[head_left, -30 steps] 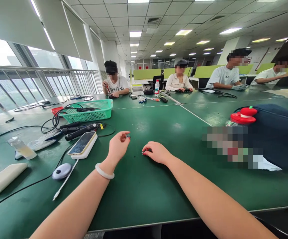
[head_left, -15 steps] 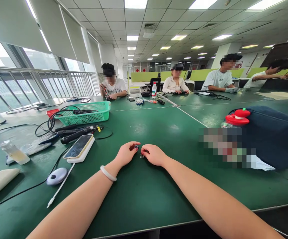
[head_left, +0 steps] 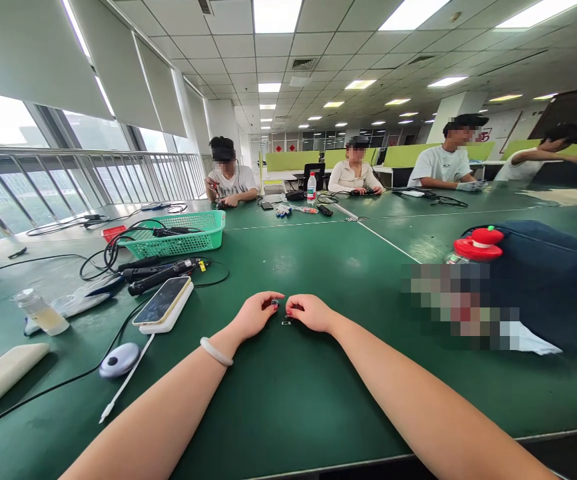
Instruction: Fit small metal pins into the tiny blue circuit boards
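"Where is the small dark part (head_left: 275, 303)?"

"In the left hand (head_left: 254, 315), pinched by the thumb and fingertips, which are nearly together."

"And the right hand (head_left: 311, 313)?"

"Its fingers curl inward, close to the left ones. I can't tell whether they grip anything. A small rectangular piece (head_left: 286, 323) lies on the green table (head_left: 288, 407), just on the near side of those fingertips."

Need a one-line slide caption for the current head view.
Left hand pinches a small part beside the right hand, above the green table; phone and basket sit left.
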Demonstrator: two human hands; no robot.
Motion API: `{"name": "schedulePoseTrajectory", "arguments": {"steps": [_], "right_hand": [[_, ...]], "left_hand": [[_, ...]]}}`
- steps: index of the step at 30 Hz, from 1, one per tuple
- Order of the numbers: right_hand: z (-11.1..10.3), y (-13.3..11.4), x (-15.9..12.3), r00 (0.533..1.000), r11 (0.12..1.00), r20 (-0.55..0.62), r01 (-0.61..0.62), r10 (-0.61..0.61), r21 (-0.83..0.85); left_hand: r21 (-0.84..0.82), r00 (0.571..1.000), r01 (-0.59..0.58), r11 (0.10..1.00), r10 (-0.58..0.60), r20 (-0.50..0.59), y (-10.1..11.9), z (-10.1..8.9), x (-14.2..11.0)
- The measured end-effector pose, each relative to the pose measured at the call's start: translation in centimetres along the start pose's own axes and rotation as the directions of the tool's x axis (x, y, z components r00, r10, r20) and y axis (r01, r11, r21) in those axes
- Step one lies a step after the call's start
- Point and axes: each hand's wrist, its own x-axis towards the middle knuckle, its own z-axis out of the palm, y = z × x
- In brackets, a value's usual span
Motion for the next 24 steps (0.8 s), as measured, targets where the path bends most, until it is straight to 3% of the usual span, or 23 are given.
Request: {"name": "schedulePoseTrajectory", "arguments": {"steps": [24], "right_hand": [[-0.8, 0.2, -0.9, 0.999, 0.972, 0.011, -0.036, 0.034, 0.231]], "left_hand": [[0.079, 0.998, -0.062, 0.995, 0.060, 0.024, 0.3, -0.1, 0.0]]}}
